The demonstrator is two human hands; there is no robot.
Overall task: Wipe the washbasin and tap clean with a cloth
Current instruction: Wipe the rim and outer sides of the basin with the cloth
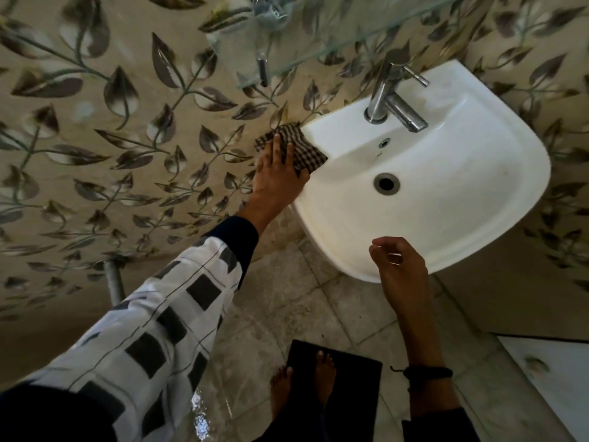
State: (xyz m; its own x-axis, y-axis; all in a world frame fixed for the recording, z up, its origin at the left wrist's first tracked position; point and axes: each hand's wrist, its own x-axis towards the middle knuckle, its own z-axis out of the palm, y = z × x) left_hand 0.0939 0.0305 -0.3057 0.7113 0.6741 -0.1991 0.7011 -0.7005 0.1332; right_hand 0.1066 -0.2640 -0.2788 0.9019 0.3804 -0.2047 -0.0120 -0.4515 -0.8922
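Brown-checked woven cloth (306, 151) lies on the rear-left corner of the white ceramic washbasin (510, 173), pressed flat under the straight fingers of the left hand (277, 177). The chrome tap (382, 97) stands to its right along the back rim. The right hand (401, 269), loosely curled and empty, hovers at the front rim.

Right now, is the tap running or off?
Off. No stream falls from the tap into the basin.

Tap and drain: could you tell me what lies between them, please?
In the head view, the overflow hole sits between tap and drain; the rest is bare basin.
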